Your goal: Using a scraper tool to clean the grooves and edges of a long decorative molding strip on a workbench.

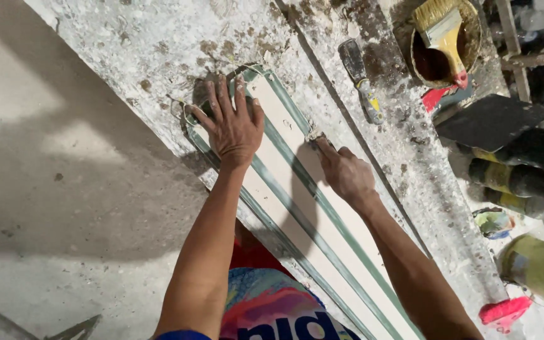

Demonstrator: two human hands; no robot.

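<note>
A long cream moulding strip with green edges point(297, 208) lies along a plaster-spattered workbench point(158, 38). My left hand point(231, 123) presses flat on the strip's far end, fingers spread. My right hand point(345, 173) is closed around a small tool whose tip point(315, 135) touches the strip's right green edge; the tool is mostly hidden by my fingers.
A putty knife point(361, 82) lies on the bench beyond my right hand. A bucket point(473, 38) at the top right holds a yellow-handled brush point(445, 34). Dark cylinders point(524, 179), a pale container point(539, 267) and a pink item point(504, 311) crowd the right side. Bare concrete floor point(64, 189) lies left.
</note>
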